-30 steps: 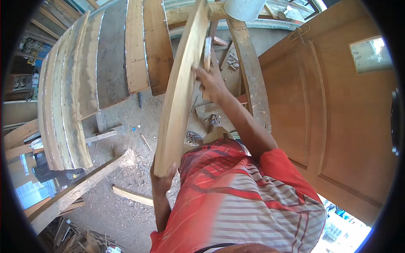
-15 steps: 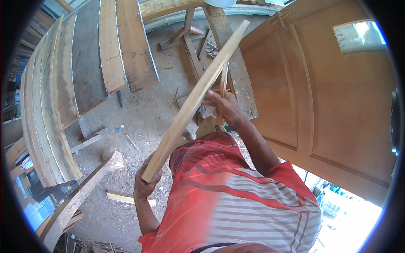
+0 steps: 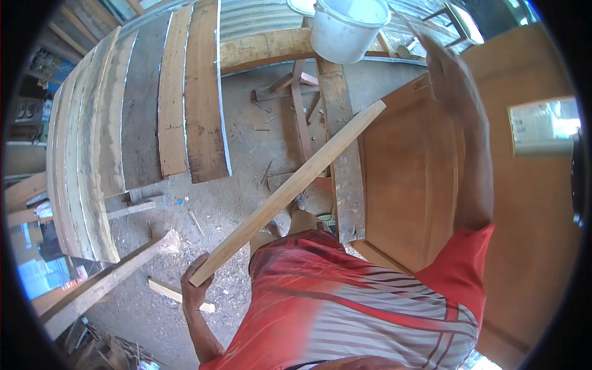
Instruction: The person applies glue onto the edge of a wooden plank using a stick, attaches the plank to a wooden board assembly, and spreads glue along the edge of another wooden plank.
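A long pale wooden piece (image 3: 290,191) slants from lower left to upper right in front of my body. My left hand (image 3: 195,285) is closed around its near end. Its far end rests by a rough plank (image 3: 349,179). High at the upper right, my right hand (image 3: 445,74) is off the wood, in front of the brown door (image 3: 401,166). Motion blurs its fingers, and I cannot make out whether they hold anything.
Weathered boards (image 3: 145,111) lie side by side at the left. A white bucket (image 3: 345,34) stands on a timber (image 3: 265,49) at the top. An offcut (image 3: 179,294) and wood chips lie on the floor, near a rough beam (image 3: 111,283).
My right hand has left the wooden piece and swung up to the right; the narrow tool beside it earlier is no longer clearly visible. The piece now slants more, my left hand still on it.
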The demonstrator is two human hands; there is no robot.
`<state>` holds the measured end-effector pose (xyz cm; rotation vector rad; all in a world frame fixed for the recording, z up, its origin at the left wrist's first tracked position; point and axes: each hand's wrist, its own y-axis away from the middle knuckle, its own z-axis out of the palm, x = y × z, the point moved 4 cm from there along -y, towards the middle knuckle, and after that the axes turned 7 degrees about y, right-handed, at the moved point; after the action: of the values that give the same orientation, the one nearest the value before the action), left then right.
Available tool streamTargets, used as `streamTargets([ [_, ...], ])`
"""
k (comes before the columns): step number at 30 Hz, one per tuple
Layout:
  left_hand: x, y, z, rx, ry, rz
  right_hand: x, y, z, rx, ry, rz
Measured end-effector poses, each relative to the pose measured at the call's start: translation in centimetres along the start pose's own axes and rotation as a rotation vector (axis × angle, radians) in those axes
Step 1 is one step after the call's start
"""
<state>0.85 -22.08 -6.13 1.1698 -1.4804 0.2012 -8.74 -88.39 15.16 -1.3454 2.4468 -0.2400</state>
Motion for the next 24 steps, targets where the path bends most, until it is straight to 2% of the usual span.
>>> streamTargets([
  [1, -0.4, 0.4, 0.3, 0.054, 0.059, -0.052, -0.3, -3.1, 0.6, -0.077, 0.039, 0.027],
  [3, 0.5, 1.1, 1.2, 0.126, 0.196, -0.1, 3.1, -11.0, 5.2, -0.134, 0.319, -0.351],
  [6, 0.0, 2.2, 1.6, 0.193, 0.239, -0.123, 6.8, -21.3, 13.8, -0.193, 0.465, -0.579],
  [9, 0.5, 3.2, 2.3, 0.238, 0.232, -0.142, 10.7, -27.9, 24.0, -0.315, 0.744, -0.706],
  [10, 0.6, 3.5, 2.5, 0.245, 0.225, -0.122, 9.2, -27.9, 24.3, -0.388, 0.804, -0.607],
  [16, -0.1, 4.6, 3.5, 0.263, 0.227, -0.083, 8.0, -27.7, 26.1, -0.659, 0.394, -0.03],
  [19, 0.2, 4.5, 4.0, 0.259, 0.186, -0.084, 4.6, -25.8, 23.8, -0.737, 0.513, -0.135],
  [22, 0.2, 4.4, 4.1, 0.266, 0.186, -0.063, 5.6, -26.4, 25.0, -0.808, 0.49, -0.255],
  [24, -0.1, 4.5, 4.1, 0.275, 0.213, -0.052, 6.4, -26.7, 25.3, -0.775, 0.424, -0.297],
])
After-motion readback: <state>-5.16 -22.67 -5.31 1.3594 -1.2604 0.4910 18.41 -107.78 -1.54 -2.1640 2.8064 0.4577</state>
